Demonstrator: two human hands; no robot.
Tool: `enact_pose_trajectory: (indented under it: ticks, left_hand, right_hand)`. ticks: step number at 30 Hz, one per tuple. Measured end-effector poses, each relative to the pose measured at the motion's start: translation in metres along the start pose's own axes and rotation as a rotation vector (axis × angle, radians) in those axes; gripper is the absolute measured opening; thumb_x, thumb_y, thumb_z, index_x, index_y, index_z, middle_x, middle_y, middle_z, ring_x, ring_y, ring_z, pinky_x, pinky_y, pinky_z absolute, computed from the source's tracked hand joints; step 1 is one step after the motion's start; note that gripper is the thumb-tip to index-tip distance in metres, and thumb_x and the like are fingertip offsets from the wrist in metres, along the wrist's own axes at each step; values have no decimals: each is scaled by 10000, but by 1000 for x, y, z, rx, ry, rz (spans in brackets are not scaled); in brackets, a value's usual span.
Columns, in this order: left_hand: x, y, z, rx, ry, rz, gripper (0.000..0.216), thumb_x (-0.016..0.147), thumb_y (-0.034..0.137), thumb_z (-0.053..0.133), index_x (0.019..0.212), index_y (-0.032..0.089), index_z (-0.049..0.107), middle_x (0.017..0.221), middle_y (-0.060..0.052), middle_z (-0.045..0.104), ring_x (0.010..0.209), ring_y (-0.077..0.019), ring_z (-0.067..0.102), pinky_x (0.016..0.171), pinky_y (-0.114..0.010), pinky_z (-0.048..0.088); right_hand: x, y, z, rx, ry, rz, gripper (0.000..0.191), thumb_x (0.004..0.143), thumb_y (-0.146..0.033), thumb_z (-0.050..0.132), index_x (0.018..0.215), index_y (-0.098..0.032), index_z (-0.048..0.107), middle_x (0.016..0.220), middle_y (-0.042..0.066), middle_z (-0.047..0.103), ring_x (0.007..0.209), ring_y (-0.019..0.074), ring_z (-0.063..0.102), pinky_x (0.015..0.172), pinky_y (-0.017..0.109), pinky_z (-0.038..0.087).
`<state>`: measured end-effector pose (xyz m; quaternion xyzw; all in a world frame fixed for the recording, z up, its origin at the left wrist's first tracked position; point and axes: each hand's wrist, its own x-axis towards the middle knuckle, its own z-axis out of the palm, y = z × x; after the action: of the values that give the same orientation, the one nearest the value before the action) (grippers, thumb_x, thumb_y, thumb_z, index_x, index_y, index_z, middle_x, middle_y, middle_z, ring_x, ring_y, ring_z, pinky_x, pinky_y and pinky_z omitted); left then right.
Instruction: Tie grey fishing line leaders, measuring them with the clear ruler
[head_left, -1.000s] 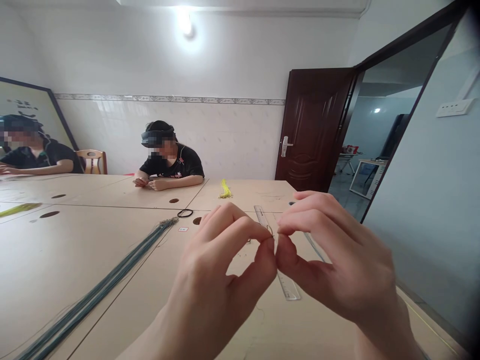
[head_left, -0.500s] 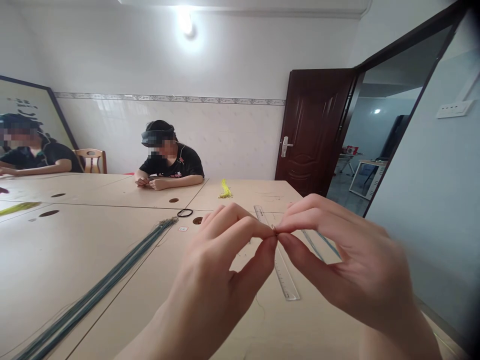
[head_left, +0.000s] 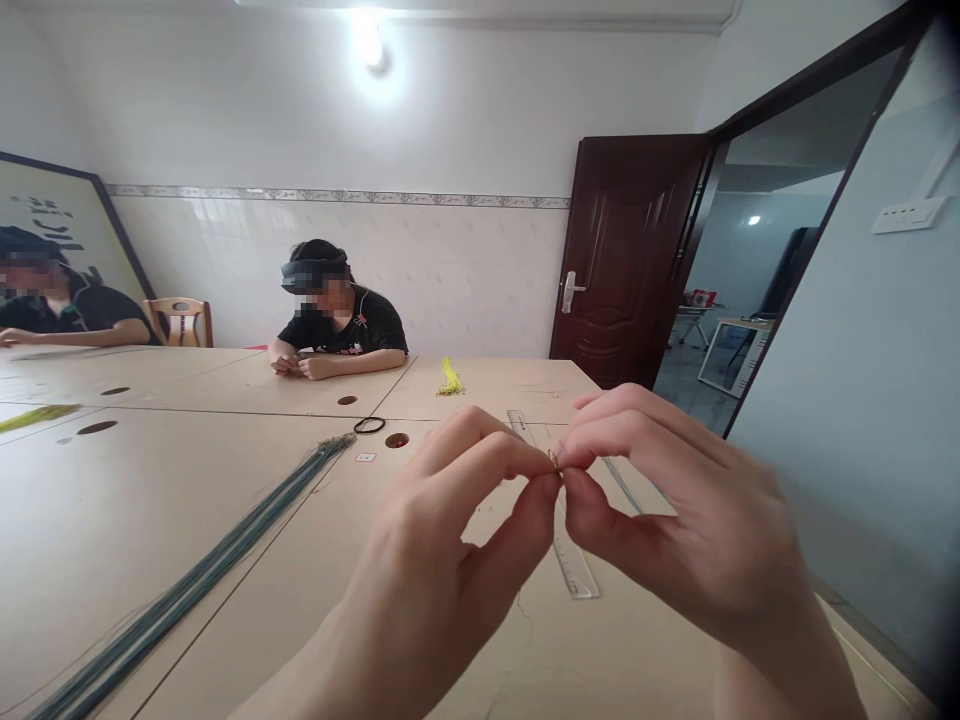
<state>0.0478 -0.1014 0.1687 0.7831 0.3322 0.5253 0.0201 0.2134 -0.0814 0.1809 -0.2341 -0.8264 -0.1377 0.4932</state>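
Left hand [head_left: 427, 560]: grip pinched shut on a small ring [head_left: 553, 459], centre of frame.
Right hand [head_left: 694, 520]: grip pinched on the same ring.
Risk: slipping fingertips could drop it onto the counter [head_left: 615, 660].

A gold ring [head_left: 553, 459] at centre; blue-grey threads [head_left: 202, 570] at eight o'clock, yellow threads [head_left: 450, 378] at twelve, a dark brown door [head_left: 626, 250] at one.

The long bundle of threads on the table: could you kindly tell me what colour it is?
The bundle is dull blue-green, best seen in the head view.
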Motion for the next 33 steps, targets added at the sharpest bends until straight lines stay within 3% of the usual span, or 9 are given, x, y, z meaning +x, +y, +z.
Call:
enact_pose_trajectory:
  ticks: [5, 9, 16, 21, 28, 33]
  left_hand:
    - [3, -2, -3, -120, -14, -65, 162, 904, 116, 497, 808, 238, 540, 792, 33, 534, 728, -81, 519, 470, -142, 404]
    - [5, -2, -5, -125, 7, -78, 152, 920, 141, 487, 822, 239, 549, 798, 30, 541, 699, -76, 506, 438, -127, 391]
    - [5, -1, -4, -126, 19, -102, 136, 916, 162, 507, 821, 245, 556, 794, 27, 542, 693, -84, 496, 413, -127, 379]
    - [5, -2, -4, -123, 27, -112, 132, 902, 161, 522, 813, 251, 561, 786, 32, 545, 692, -90, 490, 418, -140, 383]
    - [3, -3, -5, -94, 2, -91, 148, 910, 156, 507, 811, 259, 545, 796, 42, 560, 737, -96, 522, 536, -170, 439]
    - [5, -1, -4, 8, 7, -13, 165, 890, 107, 501, 796, 239, 532, 783, 56, 570, 700, -83, 522, 619, -185, 425]
  right_hand:
    - [-2, 0, -2, 95, 55, 85, 123, 810, -81, 564, 789, -200, 541, 778, -39, 590, 745, 100, 561, 859, 313, 477]
    - [-2, 0, -5, 204, 107, 140, 129, 827, -86, 563, 775, -203, 569, 806, -16, 609, 817, 132, 580, 824, 327, 482]
    - [-2, -4, -7, 94, 60, 109, 94, 847, -137, 575, 791, -212, 568, 830, -19, 627, 822, 123, 605, 687, 269, 445]
    - [-2, -5, -7, 70, 32, 118, 79, 856, -157, 569, 804, -217, 565, 822, -29, 621, 790, 105, 598, 670, 251, 432]
    - [0, -2, -6, 103, 17, 185, 54, 865, -197, 577, 815, -215, 585, 840, -36, 624, 745, 81, 576, 642, 234, 426]
    - [0, -2, -8, 102, -97, 302, 59, 891, -244, 544, 874, -213, 591, 831, -41, 606, 731, 82, 569, 654, 235, 434]
